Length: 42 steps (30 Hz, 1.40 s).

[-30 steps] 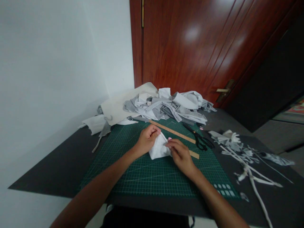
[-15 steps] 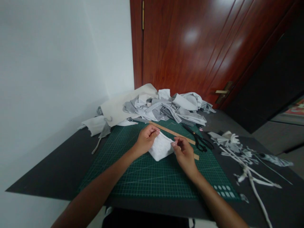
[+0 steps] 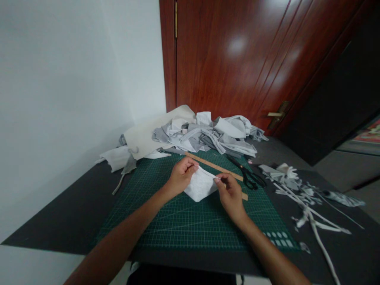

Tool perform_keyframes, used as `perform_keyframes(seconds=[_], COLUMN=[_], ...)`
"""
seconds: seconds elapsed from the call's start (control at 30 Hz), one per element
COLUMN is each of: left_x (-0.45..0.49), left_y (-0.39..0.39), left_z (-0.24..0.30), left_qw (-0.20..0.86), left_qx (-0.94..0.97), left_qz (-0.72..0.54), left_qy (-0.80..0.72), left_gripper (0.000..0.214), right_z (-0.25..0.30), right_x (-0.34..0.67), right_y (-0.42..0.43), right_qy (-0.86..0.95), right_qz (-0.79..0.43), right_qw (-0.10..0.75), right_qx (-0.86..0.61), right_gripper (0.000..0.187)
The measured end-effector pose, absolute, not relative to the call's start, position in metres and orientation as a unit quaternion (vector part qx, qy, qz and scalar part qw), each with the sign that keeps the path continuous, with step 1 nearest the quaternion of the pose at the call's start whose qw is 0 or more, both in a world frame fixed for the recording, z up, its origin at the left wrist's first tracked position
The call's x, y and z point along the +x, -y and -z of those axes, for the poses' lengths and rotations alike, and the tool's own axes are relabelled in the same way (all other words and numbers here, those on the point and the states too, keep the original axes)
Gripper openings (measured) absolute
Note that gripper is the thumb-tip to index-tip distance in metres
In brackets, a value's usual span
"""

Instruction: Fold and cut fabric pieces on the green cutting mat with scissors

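A small piece of white fabric (image 3: 200,186) hangs between my two hands, its upper edge stretched and its lower corner pointing down over the green cutting mat (image 3: 190,229). My left hand (image 3: 184,172) pinches the upper left end of that edge between thumb and fingers. At the other end, my right hand (image 3: 230,194) grips the edge between thumb and forefinger. Just beyond the hands lies a wooden ruler (image 3: 215,165) on the mat. Another flat wooden strip (image 3: 244,196) shows partly from behind my right hand.
Black-handled scissors (image 3: 247,176) rest at the mat's right side. A heap of grey and white fabric scraps (image 3: 204,134) fills the back of the black table (image 3: 59,209). Thin strips and scraps (image 3: 297,190) lie at the right. A wall and wooden door (image 3: 225,59) stand behind.
The view has shifted very slightly. Both hands keep hold of the fabric's edge, and my right fingers have closed a little nearer together on it.
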<state>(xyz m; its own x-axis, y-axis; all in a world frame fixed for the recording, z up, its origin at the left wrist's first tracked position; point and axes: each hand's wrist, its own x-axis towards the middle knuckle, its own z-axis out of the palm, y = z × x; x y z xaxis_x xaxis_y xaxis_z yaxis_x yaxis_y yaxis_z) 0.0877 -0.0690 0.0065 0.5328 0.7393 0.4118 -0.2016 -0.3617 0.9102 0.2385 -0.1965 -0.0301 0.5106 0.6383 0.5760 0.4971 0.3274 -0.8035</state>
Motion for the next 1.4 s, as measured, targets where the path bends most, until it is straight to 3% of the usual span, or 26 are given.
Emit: perform_keyframes(seconds=[0.33, 0.47, 0.7, 0.8, 1.07, 1.23, 1.33, 1.4], left_x=[0.09, 0.089, 0.083, 0.082, 0.082, 0.077, 0.078, 0.08], left_y=[0.069, 0.063, 0.049, 0.047, 0.045, 0.036, 0.038, 0.046], left_z=[-0.009, -0.009, -0.011, -0.01, -0.012, -0.015, -0.014, -0.014], left_qw=[0.547, 0.532, 0.51, 0.498, 0.495, 0.507, 0.534, 0.554], left_qx=[0.674, 0.678, 0.683, 0.69, 0.683, 0.643, 0.653, 0.671], left_qz=[-0.457, -0.465, -0.478, -0.48, -0.489, -0.526, -0.494, -0.452], left_qy=[-0.193, -0.204, -0.211, -0.213, -0.224, -0.228, -0.211, -0.197], left_gripper=[0.024, 0.021, 0.016, 0.013, 0.012, 0.018, 0.021, 0.022], right_z=[0.017, 0.017, 0.015, 0.013, 0.028, 0.042, 0.044, 0.043], right_x=[0.24, 0.242, 0.241, 0.236, 0.234, 0.237, 0.233, 0.23], right_y=[0.207, 0.206, 0.206, 0.209, 0.199, 0.191, 0.192, 0.193], right_qy=[0.528, 0.56, 0.651, 0.631, 0.535, 0.494, 0.508, 0.513], right_qz=[0.028, -0.054, -0.27, -0.328, -0.219, -0.246, -0.199, -0.149], right_qw=[0.666, 0.636, 0.512, 0.505, 0.576, 0.559, 0.57, 0.585], right_qx=[-0.526, -0.528, -0.491, -0.488, -0.578, -0.619, -0.614, -0.61], right_gripper=[0.006, 0.007, 0.024, 0.025, 0.033, 0.032, 0.026, 0.033])
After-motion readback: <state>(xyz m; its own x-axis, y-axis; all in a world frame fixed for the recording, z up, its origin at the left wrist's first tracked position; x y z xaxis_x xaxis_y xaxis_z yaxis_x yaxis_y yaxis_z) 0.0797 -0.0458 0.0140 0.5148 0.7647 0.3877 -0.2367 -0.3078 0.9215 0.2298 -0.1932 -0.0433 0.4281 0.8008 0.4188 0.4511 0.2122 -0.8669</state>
